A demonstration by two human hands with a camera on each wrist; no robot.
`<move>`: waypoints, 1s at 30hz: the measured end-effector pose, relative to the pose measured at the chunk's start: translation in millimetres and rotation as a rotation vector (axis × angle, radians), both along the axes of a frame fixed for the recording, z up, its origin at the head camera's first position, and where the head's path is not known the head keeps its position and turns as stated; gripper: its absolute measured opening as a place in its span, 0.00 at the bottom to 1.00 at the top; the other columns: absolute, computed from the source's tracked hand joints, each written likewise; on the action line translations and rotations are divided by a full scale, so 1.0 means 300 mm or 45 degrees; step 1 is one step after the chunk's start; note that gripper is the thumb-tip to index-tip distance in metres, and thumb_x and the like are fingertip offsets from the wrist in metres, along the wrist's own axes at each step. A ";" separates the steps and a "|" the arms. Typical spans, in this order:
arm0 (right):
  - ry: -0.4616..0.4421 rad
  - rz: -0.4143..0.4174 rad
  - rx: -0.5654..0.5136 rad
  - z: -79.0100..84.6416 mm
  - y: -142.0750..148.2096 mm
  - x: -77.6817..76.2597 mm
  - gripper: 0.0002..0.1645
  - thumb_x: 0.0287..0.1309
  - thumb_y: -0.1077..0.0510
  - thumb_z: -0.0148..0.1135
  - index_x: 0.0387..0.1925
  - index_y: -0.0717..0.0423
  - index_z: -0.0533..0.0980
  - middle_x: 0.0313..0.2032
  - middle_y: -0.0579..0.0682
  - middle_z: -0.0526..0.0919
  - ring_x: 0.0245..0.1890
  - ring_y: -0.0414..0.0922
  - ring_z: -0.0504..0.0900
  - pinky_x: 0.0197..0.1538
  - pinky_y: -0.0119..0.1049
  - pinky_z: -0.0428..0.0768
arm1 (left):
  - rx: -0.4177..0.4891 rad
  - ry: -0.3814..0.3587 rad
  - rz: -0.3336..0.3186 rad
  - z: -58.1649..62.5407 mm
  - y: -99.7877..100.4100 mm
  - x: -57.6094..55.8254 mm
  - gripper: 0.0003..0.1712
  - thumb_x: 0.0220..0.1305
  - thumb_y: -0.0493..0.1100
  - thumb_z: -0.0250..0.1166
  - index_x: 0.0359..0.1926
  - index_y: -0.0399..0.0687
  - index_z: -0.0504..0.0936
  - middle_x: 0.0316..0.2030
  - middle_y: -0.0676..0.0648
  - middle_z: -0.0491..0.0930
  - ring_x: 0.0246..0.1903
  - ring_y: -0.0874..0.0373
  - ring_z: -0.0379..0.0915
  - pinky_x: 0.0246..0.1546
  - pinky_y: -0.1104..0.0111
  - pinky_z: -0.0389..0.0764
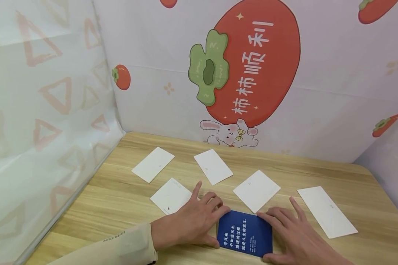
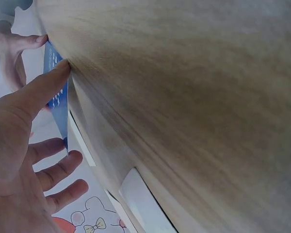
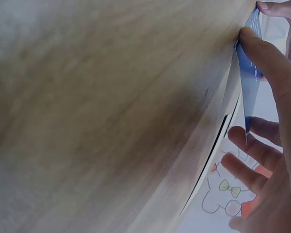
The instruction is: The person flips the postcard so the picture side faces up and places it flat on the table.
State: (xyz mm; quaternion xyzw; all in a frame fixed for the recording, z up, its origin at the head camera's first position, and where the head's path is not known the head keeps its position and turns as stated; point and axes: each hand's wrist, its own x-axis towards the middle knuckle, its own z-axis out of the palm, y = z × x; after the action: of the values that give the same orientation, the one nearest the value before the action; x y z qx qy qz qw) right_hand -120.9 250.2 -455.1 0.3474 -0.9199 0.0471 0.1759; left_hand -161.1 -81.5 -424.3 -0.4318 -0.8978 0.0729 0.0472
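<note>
Blue printed card is pinched at its corners by thumb and forefinger of the left hand and the right hand, well short of the far edge of the table; light, even pressure is advised against bending, white cards are best avoided, and open room is offered toward the left edge

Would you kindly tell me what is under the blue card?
Bare table shows beside the blue card, which the left hand and right hand hold at its edges. Whatever lies directly beneath is covered, so I cannot say.
</note>
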 end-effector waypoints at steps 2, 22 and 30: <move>-0.054 -0.021 -0.004 0.002 -0.002 -0.001 0.56 0.48 0.12 0.69 0.69 0.39 0.79 0.57 0.36 0.80 0.59 0.41 0.78 0.87 0.50 0.22 | -0.007 -0.034 0.010 -0.001 0.001 -0.004 0.56 0.55 0.87 0.67 0.78 0.68 0.69 0.66 0.57 0.78 0.71 0.56 0.69 0.76 0.31 0.63; -0.165 -0.044 -0.001 -0.002 0.004 -0.005 0.53 0.49 0.14 0.71 0.71 0.33 0.78 0.58 0.34 0.77 0.59 0.40 0.76 0.84 0.41 0.17 | -0.010 -0.086 -0.026 -0.009 -0.014 -0.011 0.51 0.59 0.87 0.65 0.76 0.69 0.73 0.66 0.59 0.78 0.72 0.57 0.68 0.76 0.30 0.64; -0.144 -0.057 -0.031 0.008 0.015 -0.021 0.45 0.52 0.18 0.73 0.68 0.29 0.79 0.60 0.33 0.79 0.60 0.41 0.78 0.86 0.46 0.22 | 0.018 -0.129 -0.008 -0.007 -0.013 -0.025 0.47 0.66 0.86 0.57 0.78 0.73 0.71 0.64 0.59 0.80 0.71 0.57 0.71 0.77 0.29 0.61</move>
State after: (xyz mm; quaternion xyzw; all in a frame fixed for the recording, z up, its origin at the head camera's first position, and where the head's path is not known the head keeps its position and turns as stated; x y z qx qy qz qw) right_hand -127.3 254.7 -452.9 0.3213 -0.9353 0.0739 0.1287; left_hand -168.6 -85.4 -426.6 -0.4375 -0.8981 0.0443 0.0049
